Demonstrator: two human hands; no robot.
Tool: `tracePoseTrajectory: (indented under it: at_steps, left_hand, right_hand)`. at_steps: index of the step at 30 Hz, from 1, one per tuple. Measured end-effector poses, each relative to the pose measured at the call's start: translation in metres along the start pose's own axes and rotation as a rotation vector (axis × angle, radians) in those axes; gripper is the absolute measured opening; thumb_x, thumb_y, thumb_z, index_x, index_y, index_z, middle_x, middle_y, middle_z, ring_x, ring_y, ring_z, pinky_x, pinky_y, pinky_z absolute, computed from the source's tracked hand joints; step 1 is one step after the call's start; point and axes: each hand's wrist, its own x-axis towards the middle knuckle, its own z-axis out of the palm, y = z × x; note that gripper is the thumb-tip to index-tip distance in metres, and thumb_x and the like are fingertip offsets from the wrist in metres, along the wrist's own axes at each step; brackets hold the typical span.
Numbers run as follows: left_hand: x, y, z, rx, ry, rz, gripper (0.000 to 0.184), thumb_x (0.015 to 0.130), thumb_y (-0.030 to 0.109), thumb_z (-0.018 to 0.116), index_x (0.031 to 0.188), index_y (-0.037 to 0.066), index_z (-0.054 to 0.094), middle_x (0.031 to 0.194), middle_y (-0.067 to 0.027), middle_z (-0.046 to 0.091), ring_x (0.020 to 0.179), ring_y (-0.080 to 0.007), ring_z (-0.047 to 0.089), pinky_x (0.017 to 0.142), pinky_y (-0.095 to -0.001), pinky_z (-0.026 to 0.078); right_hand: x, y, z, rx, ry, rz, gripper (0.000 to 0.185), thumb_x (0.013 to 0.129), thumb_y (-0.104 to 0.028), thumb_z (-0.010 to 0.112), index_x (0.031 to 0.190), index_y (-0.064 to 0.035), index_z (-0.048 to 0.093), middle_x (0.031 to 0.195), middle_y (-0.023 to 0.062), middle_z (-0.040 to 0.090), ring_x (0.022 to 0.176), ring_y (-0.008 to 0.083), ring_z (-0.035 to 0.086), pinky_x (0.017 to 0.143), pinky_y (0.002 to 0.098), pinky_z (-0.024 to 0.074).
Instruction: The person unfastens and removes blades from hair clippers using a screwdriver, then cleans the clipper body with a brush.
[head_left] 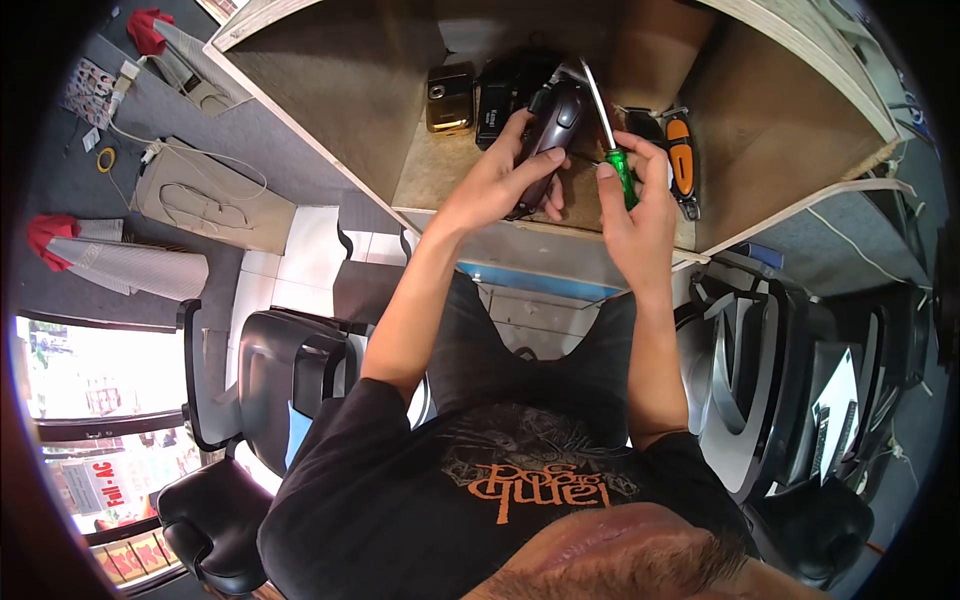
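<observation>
We have the dark clipper (556,125) in our left hand (500,180), over the front part of the wooden shelf (425,175). The hand is closed partway around the body, thumb across the upper face and fingers curled at the sides – a grip that probably serves to steady it and leave its head end bare, pointing away from us. Whether the clipper also rests on the wood, we cannot tell.

Our right hand (642,205) is closed lightly on the green handle of the screwdriver (620,175), pinched between thumb and fingers, likely because that hold lets the handle roll. Its shaft slants toward the clipper's head; we cannot tell if the tip touches.

The gold shaver (451,100) and a black box (493,112) stand to the left, the orange-and-black trimmer (681,155) lies to the right – set aside, we judge, to leave the middle for both hands.
</observation>
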Motion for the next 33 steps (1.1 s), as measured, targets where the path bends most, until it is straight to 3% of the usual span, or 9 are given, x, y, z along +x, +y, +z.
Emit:
tracePoseTrajectory:
  at_steps: [4, 7, 10, 13, 16, 19, 25, 31, 33]
  left_hand:
    - [-0.006, 0.01, 0.021, 0.216, 0.219, -0.017, 0.068, 0.108, 0.027, 0.065, 0.154, -0.007, 0.027, 0.099, -0.0135, 0.067, 0.078, -0.0231, 0.071, 0.07, -0.0354, 0.061]
    - [-0.004, 0.009, 0.024, 0.78, 0.33, -0.057, 0.073, 0.105, 0.035, 0.068, 0.149, -0.012, 0.032, 0.096, -0.0165, 0.067, 0.083, -0.0268, 0.071, 0.079, -0.0348, 0.057]
    - [-0.009, 0.044, 0.049, 0.861, 0.318, -0.258, 0.074, 0.104, 0.041, 0.067, 0.142, -0.015, 0.038, 0.095, -0.0227, 0.069, 0.089, -0.0312, 0.071, 0.085, -0.0365, 0.054]
    - [-0.005, 0.023, 0.05, 0.866, 0.427, -0.08, 0.069, 0.104, 0.036, 0.064, 0.135, -0.02, 0.038, 0.099, -0.0363, 0.071, 0.098, -0.0509, 0.073, 0.092, -0.0503, 0.056]
    - [-0.001, 0.024, 0.052, 0.849, 0.434, -0.075, 0.063, 0.104, 0.032, 0.062, 0.131, -0.021, 0.04, 0.11, -0.0461, 0.067, 0.111, -0.0574, 0.069, 0.098, -0.0524, 0.054]
    - [0.002, 0.015, 0.049, 1.014, 0.462, -0.075, 0.071, 0.102, 0.04, 0.066, 0.135, -0.018, 0.042, 0.088, -0.0281, 0.069, 0.092, -0.0417, 0.074, 0.087, -0.045, 0.055]
    - [0.007, 0.017, 0.061, 1.056, 0.449, -0.083, 0.071, 0.101, 0.033, 0.065, 0.139, -0.021, 0.039, 0.089, -0.0312, 0.071, 0.098, -0.0464, 0.074, 0.088, -0.0488, 0.056]
    - [0.016, 0.01, 0.068, 1.089, 0.453, -0.045, 0.07, 0.101, 0.028, 0.064, 0.145, -0.019, 0.037, 0.109, -0.039, 0.071, 0.113, -0.052, 0.07, 0.097, -0.0518, 0.054]
    - [0.02, 0.011, 0.071, 1.069, 0.454, -0.037, 0.069, 0.101, 0.028, 0.064, 0.146, -0.018, 0.038, 0.116, -0.0395, 0.07, 0.116, -0.0526, 0.068, 0.099, -0.0523, 0.053]
  right_hand:
    - [0.0, 0.002, -0.002, 0.006, 0.032, -0.038, 0.033, 0.104, -0.015, 0.065, 0.134, -0.0028, 0.058, 0.096, 0.0132, 0.073, 0.083, 0.0262, 0.07, 0.078, 0.0373, 0.0538]
    - [0.0, 0.001, -0.002, 0.013, 0.04, -0.052, 0.033, 0.104, -0.015, 0.065, 0.134, -0.0026, 0.058, 0.096, 0.0142, 0.073, 0.084, 0.0285, 0.071, 0.078, 0.0388, 0.0543]
    - [0.0, 0.0, -0.005, 0.006, 0.026, -0.024, 0.033, 0.104, -0.015, 0.065, 0.134, -0.0023, 0.058, 0.097, 0.0147, 0.073, 0.086, 0.0296, 0.071, 0.079, 0.0398, 0.0547]
    - [0.0, 0.003, -0.006, 0.037, 0.05, -0.035, 0.033, 0.104, -0.015, 0.065, 0.133, -0.0022, 0.059, 0.097, 0.0157, 0.072, 0.086, 0.0309, 0.071, 0.079, 0.0406, 0.0549]
    - [0.0, 0.002, -0.006, 0.028, 0.054, -0.023, 0.032, 0.103, -0.014, 0.066, 0.133, -0.002, 0.059, 0.097, 0.0171, 0.072, 0.086, 0.0323, 0.071, 0.08, 0.0411, 0.0549]
    - [0.0, 0.004, -0.006, 0.029, 0.058, -0.045, 0.032, 0.103, -0.014, 0.066, 0.132, -0.0019, 0.059, 0.097, 0.0176, 0.071, 0.086, 0.0335, 0.071, 0.08, 0.0416, 0.0549]
    - [0.001, 0.005, -0.006, 0.039, 0.05, -0.072, 0.033, 0.102, -0.014, 0.066, 0.132, -0.003, 0.059, 0.098, 0.0175, 0.072, 0.087, 0.0349, 0.072, 0.08, 0.0432, 0.0556]
    - [0.001, 0.009, -0.004, 0.069, 0.069, -0.117, 0.032, 0.102, -0.014, 0.066, 0.131, -0.003, 0.059, 0.098, 0.0177, 0.073, 0.088, 0.035, 0.073, 0.08, 0.043, 0.056]
    - [0.0, 0.01, -0.005, 0.056, 0.057, -0.097, 0.032, 0.104, -0.016, 0.066, 0.133, -0.0034, 0.059, 0.101, 0.0137, 0.074, 0.09, 0.0274, 0.072, 0.084, 0.0378, 0.0556]
